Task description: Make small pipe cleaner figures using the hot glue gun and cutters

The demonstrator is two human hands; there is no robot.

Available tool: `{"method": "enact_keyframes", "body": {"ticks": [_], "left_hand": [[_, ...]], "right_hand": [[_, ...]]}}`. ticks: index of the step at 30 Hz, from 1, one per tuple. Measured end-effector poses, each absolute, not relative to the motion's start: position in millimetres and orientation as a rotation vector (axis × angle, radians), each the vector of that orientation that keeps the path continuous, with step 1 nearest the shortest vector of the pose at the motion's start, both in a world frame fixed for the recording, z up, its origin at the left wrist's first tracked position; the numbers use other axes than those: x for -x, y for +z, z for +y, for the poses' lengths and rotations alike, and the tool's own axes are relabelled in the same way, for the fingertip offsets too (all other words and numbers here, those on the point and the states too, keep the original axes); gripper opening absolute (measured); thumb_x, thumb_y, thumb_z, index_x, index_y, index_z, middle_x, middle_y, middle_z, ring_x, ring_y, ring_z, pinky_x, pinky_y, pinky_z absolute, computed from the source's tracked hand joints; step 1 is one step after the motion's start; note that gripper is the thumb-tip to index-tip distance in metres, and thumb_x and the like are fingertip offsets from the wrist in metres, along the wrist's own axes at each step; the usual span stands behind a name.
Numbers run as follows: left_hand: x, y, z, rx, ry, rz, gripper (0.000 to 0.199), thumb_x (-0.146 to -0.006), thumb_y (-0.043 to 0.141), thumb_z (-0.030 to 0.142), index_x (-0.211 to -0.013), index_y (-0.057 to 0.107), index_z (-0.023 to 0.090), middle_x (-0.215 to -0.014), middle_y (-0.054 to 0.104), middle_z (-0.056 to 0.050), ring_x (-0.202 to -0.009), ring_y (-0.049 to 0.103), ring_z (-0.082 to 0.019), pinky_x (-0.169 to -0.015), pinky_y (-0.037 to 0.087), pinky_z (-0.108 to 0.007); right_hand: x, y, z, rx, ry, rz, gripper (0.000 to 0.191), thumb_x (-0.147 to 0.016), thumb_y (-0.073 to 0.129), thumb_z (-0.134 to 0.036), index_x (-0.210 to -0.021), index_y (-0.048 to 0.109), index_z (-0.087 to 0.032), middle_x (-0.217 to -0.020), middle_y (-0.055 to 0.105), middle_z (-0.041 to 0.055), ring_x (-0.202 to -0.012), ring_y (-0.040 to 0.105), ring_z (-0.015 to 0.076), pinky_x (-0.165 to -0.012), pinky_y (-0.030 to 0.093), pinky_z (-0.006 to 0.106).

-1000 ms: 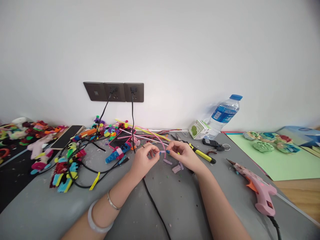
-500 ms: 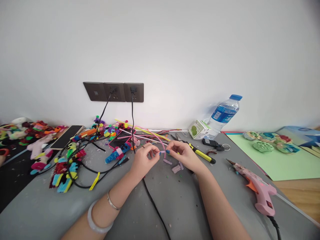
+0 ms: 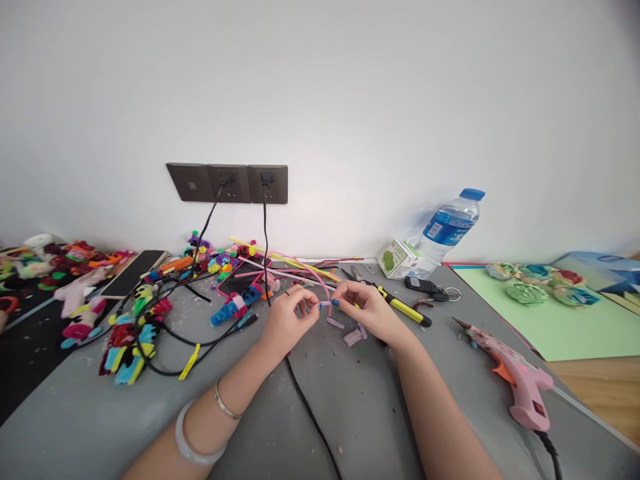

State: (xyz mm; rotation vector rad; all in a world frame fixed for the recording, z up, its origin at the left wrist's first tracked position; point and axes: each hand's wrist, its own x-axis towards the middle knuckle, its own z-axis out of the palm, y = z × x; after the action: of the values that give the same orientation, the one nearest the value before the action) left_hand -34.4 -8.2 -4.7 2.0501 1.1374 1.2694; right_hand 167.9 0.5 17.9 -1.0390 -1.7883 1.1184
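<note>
- Left hand [image 3: 289, 319] and right hand [image 3: 367, 308] meet mid-desk, fingertips of each pinched on one short pink pipe-cleaner piece [image 3: 325, 304], held taut between them, probably for bending.
- Fuzzy, wiry pink offcuts [image 3: 353, 337] lie just near-right of it.
- Pink plastic glue gun [image 3: 515, 380] rests right, nozzle pointing away.
- Grey desk [image 3: 350, 413] is speckled with crumbs.

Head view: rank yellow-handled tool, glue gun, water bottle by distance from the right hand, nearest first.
From the right hand:
1. Yellow-handled tool, just beyond the hand on its right.
2. Water bottle, farther back right, by the wall.
3. Glue gun, far right, near the grey mat's edge.
</note>
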Motion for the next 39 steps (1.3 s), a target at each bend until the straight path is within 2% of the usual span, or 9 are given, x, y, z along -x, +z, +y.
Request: {"method": "enact_keyframes", "body": {"ticks": [8,13,19,39], "left_hand": [[34.7,-2.6,-7.8,-2.059,1.269,1.124,0.009,-0.084,0.058,0.011,-0.081,0.060,0.019,-0.077,0.061,0.002,-0.062,0.055,-0.010,-0.062,0.043,-0.022],[35.7,-2.8,-6.5,-2.066,1.302,1.092,0.009,-0.088,0.057,0.012,-0.091,0.063,0.019,-0.085,0.064,-0.001,-0.064,0.057,-0.010,-0.060,0.044,-0.022],[36.1,-3.7,-5.1,-2.094,1.364,1.030,0.017,-0.085,0.061,0.008,-0.096,0.065,0.020,-0.084,0.064,-0.001,-0.069,0.059,-0.012,-0.059,0.045,-0.020],[36.8,-3.8,-5.6,-2.065,1.277,1.092,0.006,-0.090,0.058,0.015,-0.087,0.061,0.020,-0.082,0.061,0.000,-0.068,0.056,-0.012,-0.061,0.042,-0.023]], "right_hand": [[-166.1,17.8,1.2,1.029,1.142,-1.753,0.031,-0.089,0.061,-0.050,-0.083,0.060,-0.019,-0.075,0.057,0.0014,-0.066,0.047,0.0142,-0.059,0.038,0.026],[-165.1,18.6,1.3,1.020,1.133,-1.737,0.037,-0.088,0.060,-0.056,-0.083,0.058,-0.019,-0.076,0.054,0.0011,-0.066,0.045,0.0139,-0.059,0.037,0.026],[-164.2,19.6,0.6,1.023,1.177,-1.733,0.041,-0.088,0.059,-0.060,-0.083,0.056,-0.019,-0.074,0.051,-0.0001,-0.065,0.043,0.0134,-0.060,0.037,0.025],[-165.0,18.0,0.0,0.979,1.209,-1.738,0.035,-0.092,0.058,-0.052,-0.085,0.057,-0.019,-0.076,0.052,0.0001,-0.068,0.044,0.0134,-0.061,0.036,0.026]]}}
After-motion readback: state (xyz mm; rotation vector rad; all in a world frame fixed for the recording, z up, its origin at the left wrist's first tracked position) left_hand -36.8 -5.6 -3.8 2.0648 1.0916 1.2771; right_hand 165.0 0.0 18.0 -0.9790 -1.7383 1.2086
